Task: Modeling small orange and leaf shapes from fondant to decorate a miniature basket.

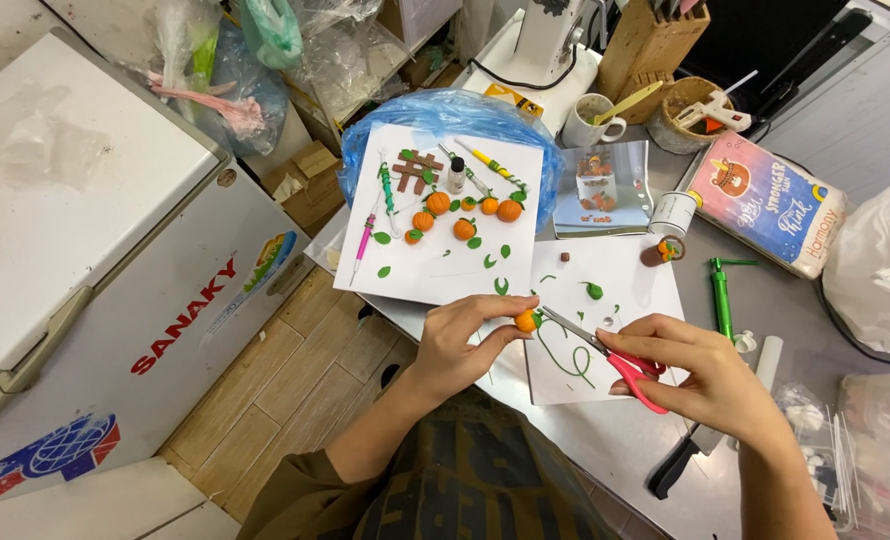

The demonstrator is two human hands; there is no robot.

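**Clay pumpkin held to the scissor tips over a white sheet**

Head view: the left hand (462,340) is closed in a pinch, thumb and fingertips gripping a small orange clay pumpkin (526,321) above the edge of a metal table (615,440). The right hand (700,375) is wrapped around the pink handles of a pair of scissors (605,352), fingers through the loops; the blades look nearly shut, and their tips reach the pumpkin's right side. How far apart the blades are cannot be told exactly.

Under the scissors lies a white sheet (645,290) with thin green clay strands (565,362) curling across it and a few green leaf pieces. Just beyond the left hand sits a second white sheet (435,275), carrying a row of finished orange pumpkins (465,212), scattered green leaves, a small brown clay fence (417,170), a pink-tipped modelling tool (364,243) and a small bottle (457,176).

Further back on the table stand a white mug (590,122), a wooden knife block (650,45) and a small basket (687,118). A green tool (722,295) lies to the right of the near sheet, and a black-handled knife (673,468) lies near the right wrist. A white chest freezer (95,260) stands to the left, over a wood-look floor.
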